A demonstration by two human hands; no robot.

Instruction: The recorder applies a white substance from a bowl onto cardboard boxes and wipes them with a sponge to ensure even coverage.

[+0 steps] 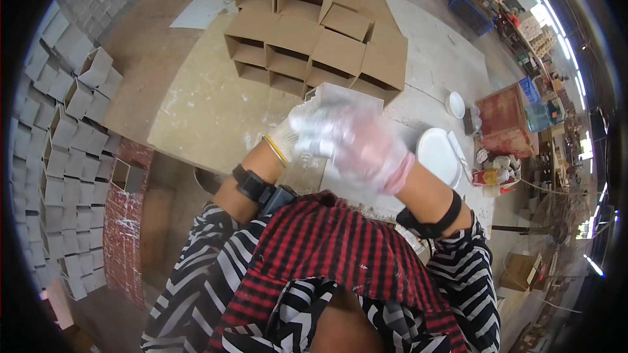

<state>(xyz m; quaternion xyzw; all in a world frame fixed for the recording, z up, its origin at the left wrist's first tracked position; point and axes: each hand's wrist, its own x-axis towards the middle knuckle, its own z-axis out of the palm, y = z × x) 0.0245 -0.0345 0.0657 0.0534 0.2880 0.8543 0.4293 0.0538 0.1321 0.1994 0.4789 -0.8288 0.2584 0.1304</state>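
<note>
Both my hands are gloved and close together at the middle of the bench, in front of a pale cardboard box [350, 93] with an uneven white upper edge. My left hand [302, 132], in a whitish glove, grips the box at its left side. Its fingers look coated in white. My right hand [374, 147], in a pink glove under a clear film, is at the near side of the box. Motion smears its fingers, so their hold cannot be made out. The hands hide most of the box.
Stacked brown cardboard boxes [288, 46] stand behind my hands, openings toward me. At right are a round white tub lid or plate [436, 157] with a white brush-like tool [458, 150], and a white bowl [455, 104]. Many pale boxes [72, 183] are piled at far left.
</note>
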